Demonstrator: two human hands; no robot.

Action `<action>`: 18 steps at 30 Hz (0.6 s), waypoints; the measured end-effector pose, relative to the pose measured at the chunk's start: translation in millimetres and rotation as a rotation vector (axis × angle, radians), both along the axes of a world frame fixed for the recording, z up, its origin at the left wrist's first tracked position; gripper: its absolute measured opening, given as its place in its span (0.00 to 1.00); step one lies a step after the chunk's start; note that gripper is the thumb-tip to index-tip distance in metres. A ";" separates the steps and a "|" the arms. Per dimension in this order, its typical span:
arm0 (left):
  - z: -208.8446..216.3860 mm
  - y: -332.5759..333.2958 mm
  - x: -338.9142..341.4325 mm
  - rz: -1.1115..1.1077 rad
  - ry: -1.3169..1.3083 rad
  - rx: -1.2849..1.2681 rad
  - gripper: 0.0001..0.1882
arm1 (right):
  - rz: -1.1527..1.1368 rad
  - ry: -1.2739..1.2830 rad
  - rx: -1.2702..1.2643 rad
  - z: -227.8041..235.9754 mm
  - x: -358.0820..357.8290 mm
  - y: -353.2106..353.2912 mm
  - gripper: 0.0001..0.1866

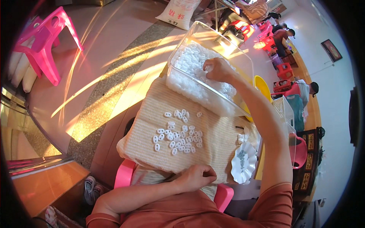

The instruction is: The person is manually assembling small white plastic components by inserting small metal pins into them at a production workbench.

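While the right hand (pixel 218 70) reaches into the clear plastic bin (pixel 205 89), its fingers curl narrowly among the loose white pieces (pixel 190 57) heaped there; whether a piece is pinched between the fingertips cannot be told. The left hand (pixel 194 178) hangs loosely curled at the near edge of the ribbed beige cloth (pixel 144 114), thumb close to the fingers, and whether anything is in it cannot be told either. Between the left hand and the bin, small white two-holed oval pieces (pixel 182 141) lie scattered on the cloth, several touching. To their right sits a white scalloped dish (pixel 249 155) containing greyish bits. Well apart, a pink plastic stool (pixel 47 41) stands on the sunlit floor (pixel 118 68).
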State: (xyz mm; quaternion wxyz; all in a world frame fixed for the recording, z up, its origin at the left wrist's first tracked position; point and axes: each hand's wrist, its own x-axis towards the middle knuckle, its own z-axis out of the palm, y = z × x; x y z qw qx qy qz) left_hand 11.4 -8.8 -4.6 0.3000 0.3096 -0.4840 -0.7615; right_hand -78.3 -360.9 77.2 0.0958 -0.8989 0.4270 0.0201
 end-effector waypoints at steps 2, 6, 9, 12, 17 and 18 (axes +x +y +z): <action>-2.2 1.4 -2.4 0.013 -0.023 -0.023 0.09 | -0.055 -0.050 0.026 7.2 -7.1 4.6 0.14; -1.4 1.6 -1.3 0.013 -0.037 -0.030 0.10 | -0.130 -0.177 0.029 21.6 -14.1 21.8 0.14; 0.8 3.5 -0.9 0.024 -0.068 -0.044 0.10 | -0.060 -0.240 -0.011 24.2 -17.6 32.9 0.13; -5.7 4.3 -4.7 0.046 -0.056 -0.079 0.10 | -0.075 -0.264 -0.040 36.1 -21.3 45.0 0.13; -11.8 3.8 -9.1 0.073 -0.001 -0.070 0.08 | -0.124 -0.356 -0.039 90.2 -24.1 83.6 0.12; -11.4 2.6 -5.6 0.099 0.000 -0.067 0.08 | -0.232 -0.364 0.074 103.5 -14.4 96.3 0.12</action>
